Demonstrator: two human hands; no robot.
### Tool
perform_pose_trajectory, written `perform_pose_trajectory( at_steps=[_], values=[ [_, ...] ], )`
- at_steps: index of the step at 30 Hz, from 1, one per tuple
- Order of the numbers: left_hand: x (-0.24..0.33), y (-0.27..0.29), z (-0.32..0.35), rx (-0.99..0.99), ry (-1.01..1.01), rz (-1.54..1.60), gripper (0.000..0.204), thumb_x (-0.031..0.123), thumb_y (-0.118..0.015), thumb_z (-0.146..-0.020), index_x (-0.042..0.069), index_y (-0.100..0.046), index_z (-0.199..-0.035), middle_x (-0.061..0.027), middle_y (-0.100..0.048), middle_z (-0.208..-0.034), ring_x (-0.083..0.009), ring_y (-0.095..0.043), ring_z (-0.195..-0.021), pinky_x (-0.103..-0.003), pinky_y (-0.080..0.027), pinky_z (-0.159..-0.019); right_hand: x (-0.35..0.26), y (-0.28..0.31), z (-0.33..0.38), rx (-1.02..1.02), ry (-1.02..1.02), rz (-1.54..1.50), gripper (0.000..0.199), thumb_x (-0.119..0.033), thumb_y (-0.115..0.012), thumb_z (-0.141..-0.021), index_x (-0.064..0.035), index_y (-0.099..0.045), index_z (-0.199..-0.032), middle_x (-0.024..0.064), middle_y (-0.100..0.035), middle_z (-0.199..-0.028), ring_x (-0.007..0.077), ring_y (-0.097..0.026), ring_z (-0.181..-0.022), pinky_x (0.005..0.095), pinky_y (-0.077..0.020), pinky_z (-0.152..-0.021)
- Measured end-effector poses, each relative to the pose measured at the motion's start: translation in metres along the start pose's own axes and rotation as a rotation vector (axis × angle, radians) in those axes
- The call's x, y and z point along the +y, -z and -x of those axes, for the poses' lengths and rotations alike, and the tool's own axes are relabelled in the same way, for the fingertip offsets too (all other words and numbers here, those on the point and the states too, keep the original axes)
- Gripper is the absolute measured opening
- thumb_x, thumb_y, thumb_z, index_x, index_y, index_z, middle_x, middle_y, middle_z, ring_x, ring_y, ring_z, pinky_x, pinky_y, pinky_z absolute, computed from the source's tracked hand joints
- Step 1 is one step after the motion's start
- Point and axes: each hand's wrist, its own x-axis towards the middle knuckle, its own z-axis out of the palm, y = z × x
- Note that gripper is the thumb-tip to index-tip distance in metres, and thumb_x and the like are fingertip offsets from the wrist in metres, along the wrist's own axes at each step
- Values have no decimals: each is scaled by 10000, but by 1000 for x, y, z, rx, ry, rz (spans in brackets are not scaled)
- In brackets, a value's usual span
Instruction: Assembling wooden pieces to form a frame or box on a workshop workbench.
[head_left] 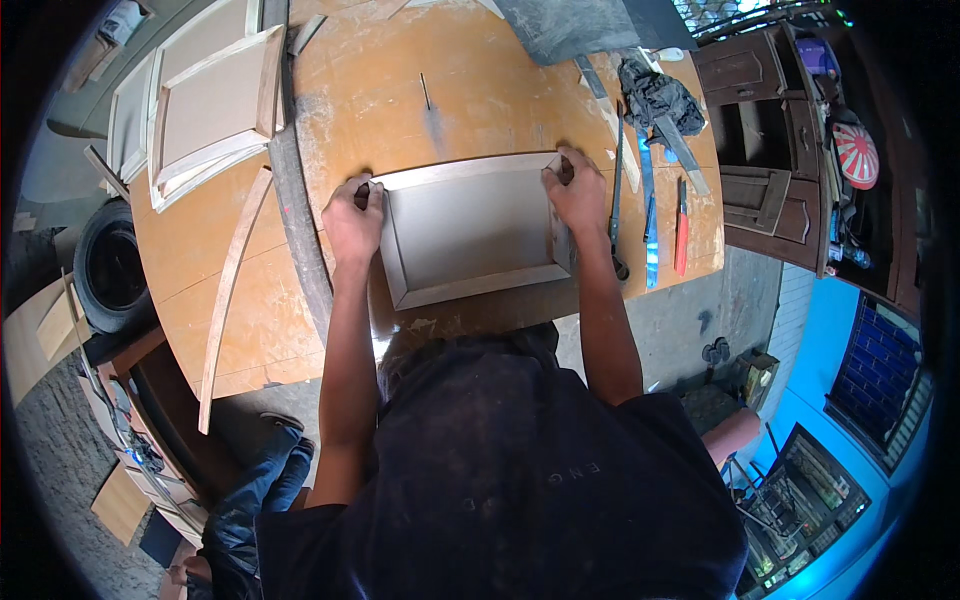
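Observation:
A rectangular wooden frame with a pale flat panel set inside it [472, 232] is at the near side of the orange-brown wooden table [370, 80]. My left hand [352, 220] pinches its far left corner, thumb and fingers closed on the wood. At the far right corner my right hand [580, 198] grips the same frame, fingers curled over the edge. Whether the frame rests fully on the table or is slightly raised, I cannot tell. Just right of my right hand lies a long dark metal tool [616, 190].
Similar frames [215, 95] are stacked at the far left, beside a dark bar [300, 190] and a thin wooden strip [232, 290]. On the right lie crumpled black plastic [657, 98], a blue strip [651, 225] and a red-handled tool [682, 235]. A person's legs [250, 495] show lower left.

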Motion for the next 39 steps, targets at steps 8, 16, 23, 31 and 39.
perform_pose_trajectory(
  at_steps=[8,16,23,31,39],
  values=[
    [6,1,0,44,2,10,229,145,-763,-861,19,-752,-1052,-204,-734,-910,-259,-738,-789,-350,-569,-759,2,0,0,20,42,-7,469,-139,-755,-774,-3,-653,-1211,235,-664,-1074,385,-665,-975,442,-530,-886],
    [17,5,-8,30,223,-9,233,241,-798,-842,83,-787,-1013,-150,-764,-894,-201,-746,-809,-305,-564,-788,1,-2,1,14,22,-24,465,-129,-763,-772,-10,-654,-1208,222,-664,-1062,380,-664,-971,439,-529,-882],
    [-2,4,-11,-5,222,76,234,190,-794,-830,76,-782,-1034,-122,-772,-907,-189,-749,-834,-304,-569,-817,5,-3,-1,12,11,-44,455,-123,-765,-768,-14,-660,-1197,224,-662,-1079,384,-659,-996,437,-525,-898],
    [-17,2,-7,-51,189,144,291,143,-762,-843,99,-758,-1131,-101,-773,-947,-176,-745,-872,-305,-563,-845,3,-2,1,18,22,-37,460,-125,-767,-770,-7,-658,-1201,231,-663,-1089,393,-662,-995,442,-528,-898],
    [1,8,-3,-45,153,76,272,119,-749,-846,110,-764,-1117,-126,-767,-915,-188,-741,-828,-306,-564,-818,5,-3,1,6,12,-54,459,-122,-769,-771,-9,-658,-1202,236,-663,-1087,395,-661,-987,446,-526,-895]
  ],
)
